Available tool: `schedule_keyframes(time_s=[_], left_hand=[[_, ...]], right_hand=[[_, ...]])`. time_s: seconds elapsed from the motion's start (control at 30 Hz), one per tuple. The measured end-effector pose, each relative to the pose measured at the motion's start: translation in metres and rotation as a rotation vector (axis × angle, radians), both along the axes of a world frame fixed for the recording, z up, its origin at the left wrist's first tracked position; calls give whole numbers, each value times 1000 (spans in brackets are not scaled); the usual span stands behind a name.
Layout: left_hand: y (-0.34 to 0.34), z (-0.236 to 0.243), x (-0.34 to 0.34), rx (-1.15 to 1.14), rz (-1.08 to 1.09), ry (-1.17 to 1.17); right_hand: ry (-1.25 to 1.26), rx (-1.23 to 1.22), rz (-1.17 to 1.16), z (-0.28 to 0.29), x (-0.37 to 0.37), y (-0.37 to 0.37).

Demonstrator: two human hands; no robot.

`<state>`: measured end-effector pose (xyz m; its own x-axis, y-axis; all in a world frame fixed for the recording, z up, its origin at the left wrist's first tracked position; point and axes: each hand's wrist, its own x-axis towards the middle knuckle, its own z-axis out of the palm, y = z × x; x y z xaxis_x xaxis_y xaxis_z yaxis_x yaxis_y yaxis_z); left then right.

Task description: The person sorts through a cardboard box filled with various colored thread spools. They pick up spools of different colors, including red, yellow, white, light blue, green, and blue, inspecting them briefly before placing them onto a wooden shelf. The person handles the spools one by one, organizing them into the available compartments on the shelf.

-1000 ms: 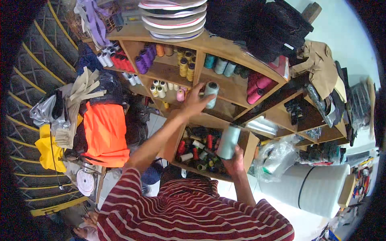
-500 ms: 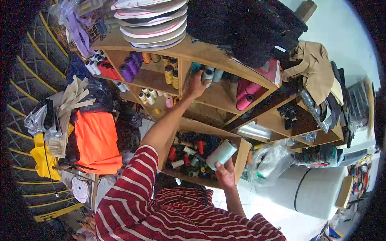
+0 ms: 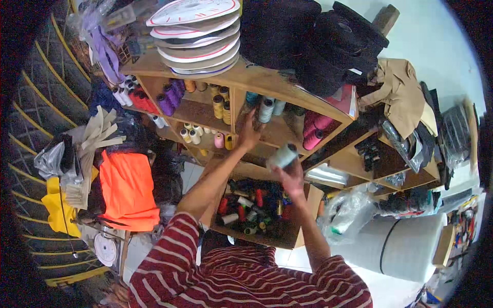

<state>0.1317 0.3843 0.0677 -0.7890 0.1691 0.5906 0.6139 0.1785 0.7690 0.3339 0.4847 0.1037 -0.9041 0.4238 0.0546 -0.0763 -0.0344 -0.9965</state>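
Note:
My right hand [image 3: 291, 177] is closed around a pale blue-grey cone of thread [image 3: 284, 155], blurred by motion and held in front of the shelf, above the open box. My left hand [image 3: 249, 132] reaches into a shelf compartment, its fingers stretched up just left of a similar pale thread cone [image 3: 266, 110]. That cone stands upright with its front uncovered. Part of the left fingers is hidden, and whether they touch the cone is unclear. Another pale cone [image 3: 279, 107] and a teal one [image 3: 251, 97] stand beside it.
The wooden shelf [image 3: 257, 77] holds purple cones [image 3: 167, 102], yellow cones [image 3: 218, 107] and magenta cones [image 3: 313, 137]. Below is a cardboard box [image 3: 303, 226] of mixed spools. Ribbon reels [image 3: 197, 38] are stacked on top. A white foam roll [image 3: 390, 246] lies at the right.
My right hand has raised its thread cone from over the box towards the shelf. The left hand has come off the front of the shelf cone and sits lower beside it.

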Motion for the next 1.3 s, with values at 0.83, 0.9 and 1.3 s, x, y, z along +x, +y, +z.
schedule_keyframes(time_s=[0.83,0.9,1.3], left_hand=[[-260,-79,328,-422,-40,-836],[-237,-60,319,-274,-109,-845],[-222,-114,349,-336,-231,-732]], right_hand=[[307,371,-302,-182,-203,97],[374,302,-346,-211,-208,126],[-155,526,-118,-124,26,-14]])
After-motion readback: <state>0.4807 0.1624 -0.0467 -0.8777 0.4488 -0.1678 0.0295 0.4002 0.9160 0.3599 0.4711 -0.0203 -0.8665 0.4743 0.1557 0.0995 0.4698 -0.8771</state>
